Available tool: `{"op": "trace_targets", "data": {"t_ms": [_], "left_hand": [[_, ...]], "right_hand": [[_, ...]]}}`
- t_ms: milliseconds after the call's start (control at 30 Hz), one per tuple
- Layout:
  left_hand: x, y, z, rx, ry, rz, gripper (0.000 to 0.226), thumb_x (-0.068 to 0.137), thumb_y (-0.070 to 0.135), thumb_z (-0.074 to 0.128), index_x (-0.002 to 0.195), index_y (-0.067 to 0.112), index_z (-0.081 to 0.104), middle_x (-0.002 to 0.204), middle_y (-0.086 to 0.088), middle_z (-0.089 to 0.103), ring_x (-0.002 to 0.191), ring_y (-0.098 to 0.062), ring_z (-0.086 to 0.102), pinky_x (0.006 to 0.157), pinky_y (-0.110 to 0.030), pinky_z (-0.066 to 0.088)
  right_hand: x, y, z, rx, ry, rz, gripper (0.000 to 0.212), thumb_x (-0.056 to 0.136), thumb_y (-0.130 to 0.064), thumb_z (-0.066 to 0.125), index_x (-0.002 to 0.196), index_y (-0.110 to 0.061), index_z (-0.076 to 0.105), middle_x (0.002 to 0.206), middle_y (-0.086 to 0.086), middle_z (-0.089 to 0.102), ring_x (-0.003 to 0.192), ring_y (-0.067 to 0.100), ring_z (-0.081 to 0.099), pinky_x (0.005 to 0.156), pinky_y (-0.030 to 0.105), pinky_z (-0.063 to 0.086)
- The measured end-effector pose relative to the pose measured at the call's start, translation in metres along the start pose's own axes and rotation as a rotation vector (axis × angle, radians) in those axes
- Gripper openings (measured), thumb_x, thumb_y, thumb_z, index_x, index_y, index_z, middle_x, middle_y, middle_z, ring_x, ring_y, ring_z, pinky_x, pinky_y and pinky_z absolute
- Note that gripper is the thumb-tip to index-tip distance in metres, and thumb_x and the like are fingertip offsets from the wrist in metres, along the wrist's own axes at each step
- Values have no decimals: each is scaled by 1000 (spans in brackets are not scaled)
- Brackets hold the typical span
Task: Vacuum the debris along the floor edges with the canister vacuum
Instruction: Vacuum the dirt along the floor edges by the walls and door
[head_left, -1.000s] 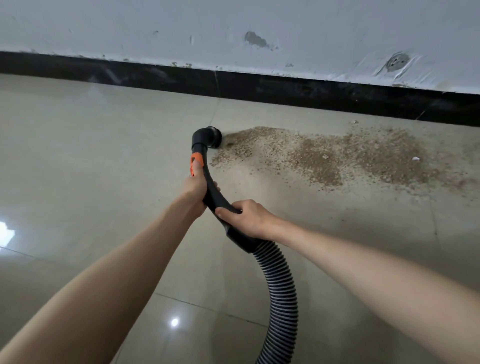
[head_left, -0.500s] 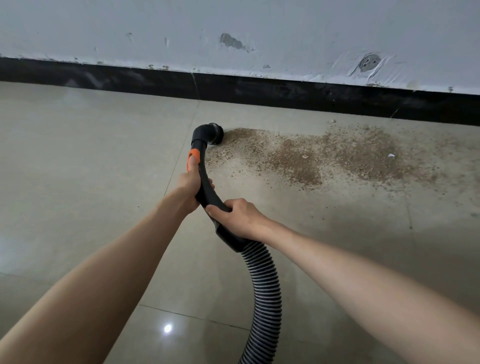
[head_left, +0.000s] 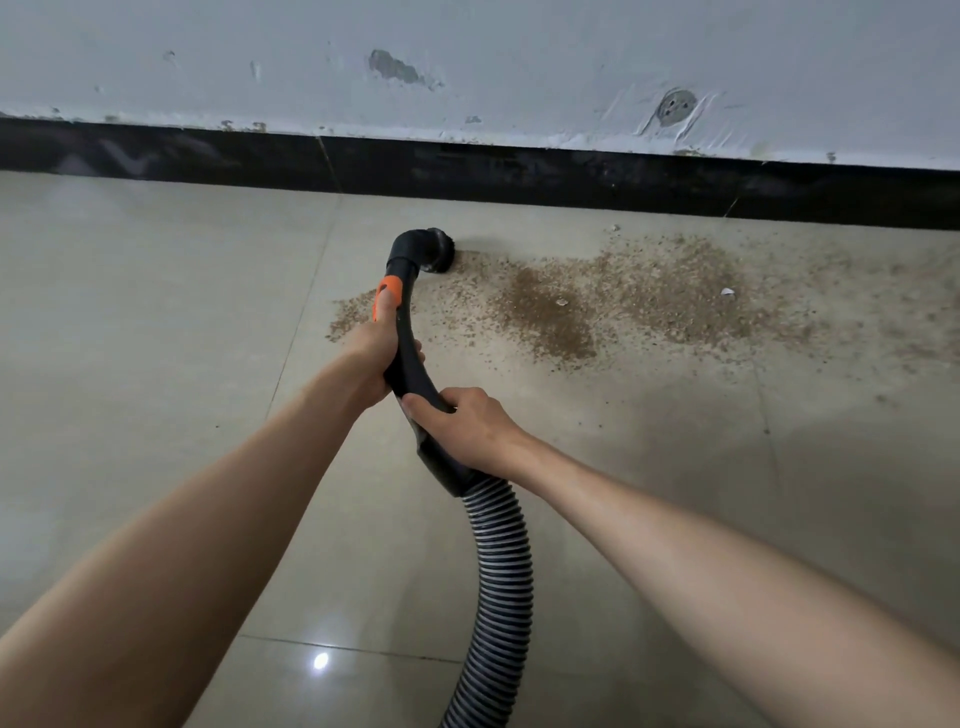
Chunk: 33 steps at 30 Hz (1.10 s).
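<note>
Swung rightward into the debris (head_left: 550, 312), nozzle (head_left: 434, 252) rests low; left hand (head_left: 371, 358) and right hand (head_left: 467, 423) clasp the handle (head_left: 410, 364).

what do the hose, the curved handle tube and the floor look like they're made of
Hose: likely flexible plastic, black with pale ribbed rings along its bend.
Curved handle tube: looks like rigid black plastic, smooth and slightly glossy, with an orange part.
Floor: seemingly glazed beige tile, with grout lines and a mirrored light spot.

ribbed hose (head_left: 501, 582) cut off at bottom edge, nozzle (head_left: 436, 253) mouth hidden
</note>
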<state>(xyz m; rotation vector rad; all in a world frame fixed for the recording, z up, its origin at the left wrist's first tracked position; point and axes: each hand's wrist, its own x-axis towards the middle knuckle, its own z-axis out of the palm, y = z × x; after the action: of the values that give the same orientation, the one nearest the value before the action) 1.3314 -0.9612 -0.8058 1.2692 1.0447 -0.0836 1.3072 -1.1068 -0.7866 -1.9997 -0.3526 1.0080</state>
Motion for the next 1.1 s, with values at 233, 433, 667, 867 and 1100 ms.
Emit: {"op": "trace_targets", "data": {"t_ms": [233, 433, 667, 867, 1100], "left_hand": [[-1, 3, 23, 73, -76, 6, 67, 89, 66, 42, 113, 4, 47, 73, -7, 54, 62, -20, 54, 64, -34, 49], [-10, -1, 51, 115, -100, 19, 64, 90, 64, 41, 108, 3, 50, 73, -8, 54, 62, -21, 55, 67, -35, 51], [-19, -10, 93, 195, -183, 39, 70, 91, 65, 38, 114, 0, 51, 73, -8, 55, 62, -20, 55, 63, -33, 51], [-22, -14, 127, 258, -206, 51, 63, 93, 63, 36, 99, 2, 54, 72, -9, 57, 62, -22, 57, 69, -35, 53], [-18, -13, 139, 282, -218, 68, 58, 94, 60, 35, 88, 6, 54, 72, -9, 57, 64, -23, 56, 74, -38, 53]], "right_hand": [[-6, 11, -12, 57, 49, 19, 40, 94, -49, 50, 67, -20, 47, 72, -1, 56, 65, 16, 55, 59, 27, 41], [-19, 26, -27, 79, 112, 21, 42, 95, -47, 51, 65, -19, 44, 67, -3, 52, 59, 12, 49, 54, 25, 36], [-32, 52, -45, 136, 189, 54, 40, 95, -49, 50, 69, -18, 48, 70, -2, 55, 63, 14, 53, 58, 25, 40], [-41, 68, -63, 171, 246, 83, 39, 95, -49, 51, 74, -17, 51, 75, 1, 60, 68, 16, 58, 61, 27, 44], [-36, 72, -64, 195, 292, 83, 41, 95, -47, 53, 69, -15, 46, 70, 3, 56, 64, 18, 54, 60, 28, 41]]}}
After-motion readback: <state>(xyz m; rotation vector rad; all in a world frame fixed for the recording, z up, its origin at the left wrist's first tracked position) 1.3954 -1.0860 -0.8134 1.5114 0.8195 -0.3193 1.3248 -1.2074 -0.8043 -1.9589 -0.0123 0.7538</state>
